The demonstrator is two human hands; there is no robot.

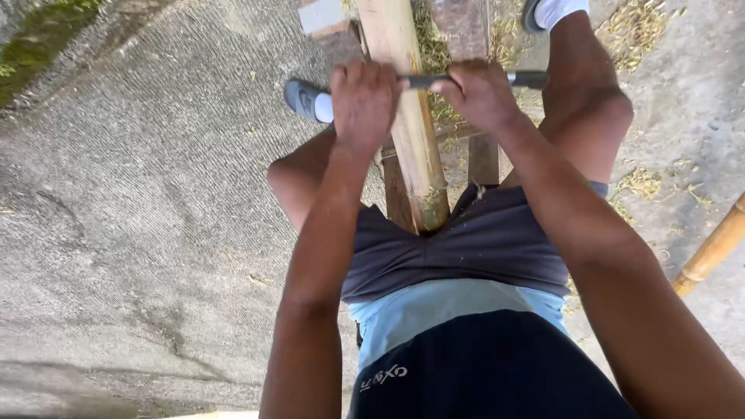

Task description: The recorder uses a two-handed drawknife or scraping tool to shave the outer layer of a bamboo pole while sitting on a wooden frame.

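Note:
I sit astride a wooden bench (483, 159) with a pale bamboo pole (411, 124) lying lengthwise between my legs. Both hands grip a dark two-handled blade (419, 80) laid across the pole. My left hand (363, 101) closes on its left end, which is hidden in my fist. My right hand (479, 93) holds the right side, with the dark handle end (529, 78) sticking out past my fingers. The near end of the pole rests against my shorts.
Rough concrete ground (140, 194) spreads to the left. Bamboo shavings (644, 182) litter the ground at the right and under the bench. Another bamboo pole (712, 250) lies at the right edge. My feet in grey slippers (304, 98) rest on either side.

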